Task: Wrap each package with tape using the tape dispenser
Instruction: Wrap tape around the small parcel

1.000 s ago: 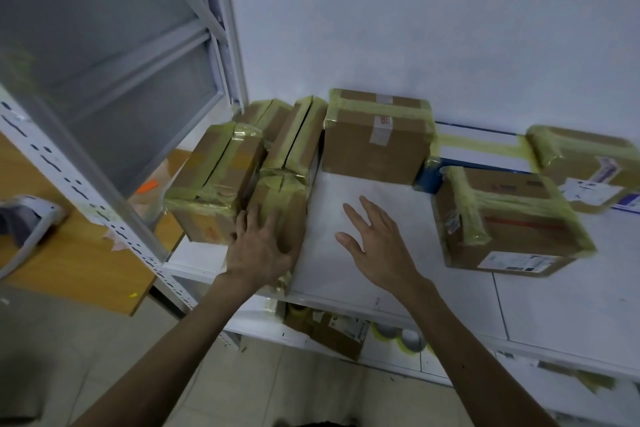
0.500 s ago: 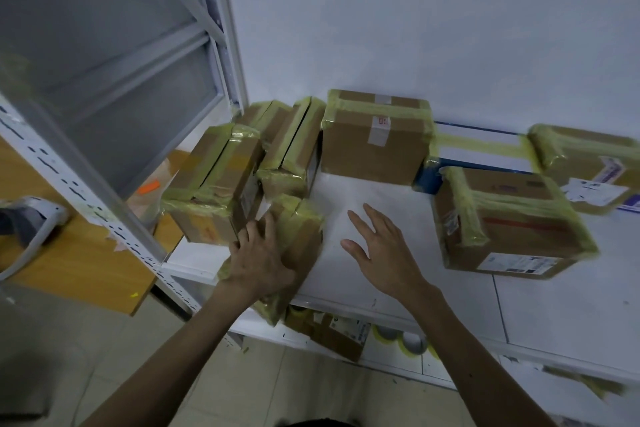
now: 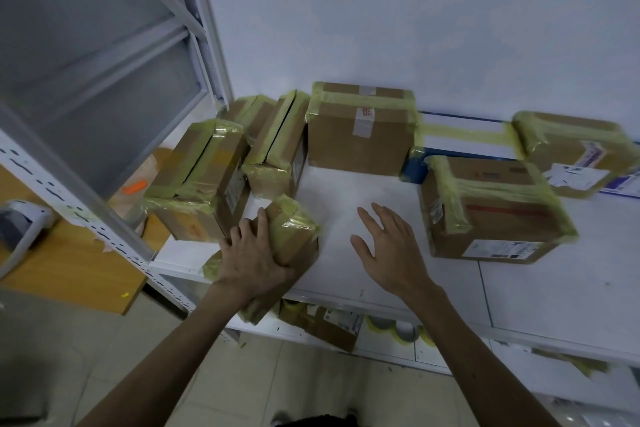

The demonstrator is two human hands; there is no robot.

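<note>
On shelf, taped boxes are ringing far and side edges, leaving the middle as work space. Package is overhanging near-left edge, left hand clasping its top, likely to steady it. Right hand is hovering splayed, holding nothing. Dispenser unseen.

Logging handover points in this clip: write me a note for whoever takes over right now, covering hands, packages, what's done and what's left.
Left hand grips the small taped package, tilted over the front edge of the white table.
Right hand open above the bare tabletop, holding nothing.
Other packages ring the table's back and sides, such as the large box and the right-hand box; each shows yellowish tape.
Tape dispenser not in view; tape rolls sit on the lower shelf.
Done: packages on the table look wrapped. Left: locate the dispenser; unwrapped packages, if any, are out of view.
</note>
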